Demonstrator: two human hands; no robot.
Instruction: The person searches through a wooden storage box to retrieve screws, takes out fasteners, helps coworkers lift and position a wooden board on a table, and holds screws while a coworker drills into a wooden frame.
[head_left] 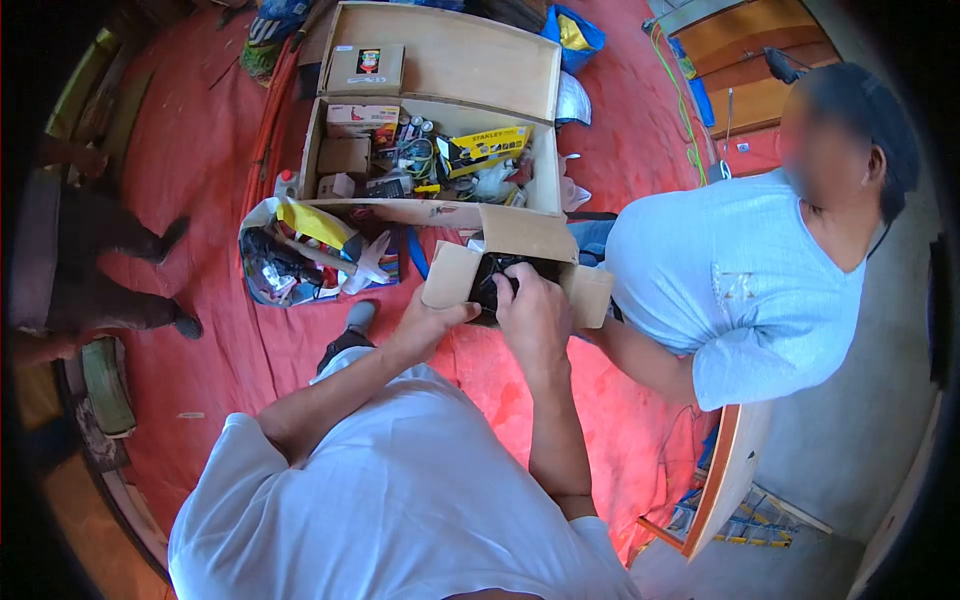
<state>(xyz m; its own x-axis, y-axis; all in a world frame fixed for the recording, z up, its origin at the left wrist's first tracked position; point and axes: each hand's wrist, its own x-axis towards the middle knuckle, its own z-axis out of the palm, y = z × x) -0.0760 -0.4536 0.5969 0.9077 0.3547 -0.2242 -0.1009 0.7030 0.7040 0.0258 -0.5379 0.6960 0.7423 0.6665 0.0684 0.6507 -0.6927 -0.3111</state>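
Note:
An open cardboard box [528, 234] with its flaps folded out is in front of me, with dark contents inside. My left hand [432, 322] grips the box at its left flap and near corner. Over the opening, my right hand [533, 308] has its fingers bent down into the dark contents; what they pinch is too small to make out. Just beyond stands a wooden chest [430, 210], lid up, holding a yellow Stanley package [487, 147], small boxes, cables and cans.
A co-worker in a light shirt [740, 280] stands close on the right, one arm reaching behind the box. A filled bag [300, 250] sits left of the chest. Another person's legs [120, 270] are at far left. A ladder [745, 522] lies lower right.

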